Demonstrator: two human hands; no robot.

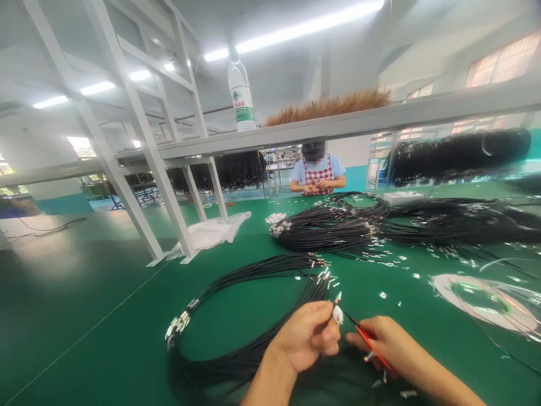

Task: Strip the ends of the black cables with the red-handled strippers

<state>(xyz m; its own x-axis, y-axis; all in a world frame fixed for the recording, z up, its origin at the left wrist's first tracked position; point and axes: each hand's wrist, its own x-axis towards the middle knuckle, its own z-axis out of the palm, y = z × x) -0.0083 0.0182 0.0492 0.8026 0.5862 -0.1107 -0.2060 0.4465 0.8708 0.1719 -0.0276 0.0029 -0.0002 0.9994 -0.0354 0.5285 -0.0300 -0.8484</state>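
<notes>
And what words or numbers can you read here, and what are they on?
"山泉" (probably), red characters on the label of the clear bottle; the character before them is unclear.
White characters on the label's green band: too blurred to read surely.
White piece in the left hand: no readable writing.
I can read nothing else.
</notes>
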